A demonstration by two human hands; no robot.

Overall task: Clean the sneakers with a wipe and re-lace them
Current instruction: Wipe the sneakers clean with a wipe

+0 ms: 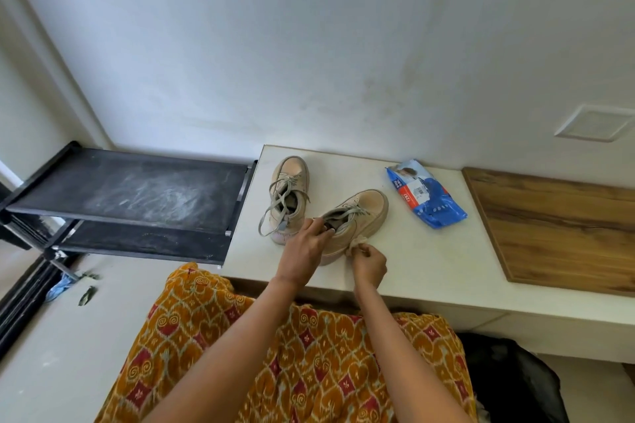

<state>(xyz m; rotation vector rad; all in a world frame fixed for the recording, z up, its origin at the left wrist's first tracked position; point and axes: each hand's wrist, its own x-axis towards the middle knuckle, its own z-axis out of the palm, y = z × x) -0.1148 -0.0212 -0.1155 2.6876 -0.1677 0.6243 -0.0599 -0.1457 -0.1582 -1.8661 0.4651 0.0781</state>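
Two beige sneakers with grey laces stand on a white counter (429, 261). The far sneaker (288, 196) lies apart, its laces loose and trailing. My left hand (307, 244) grips the collar of the near sneaker (357, 220) at its opening. My right hand (369, 264) pinches a crumpled, soiled wipe (355, 245) against the near sneaker's side, close to the heel.
A blue pack of wipes (426, 196) lies on the counter to the right of the sneakers. A wooden board (563, 230) covers the counter's right end. A black shoe rack (137, 196) stands to the left. A dark bag (508, 381) sits low at the right.
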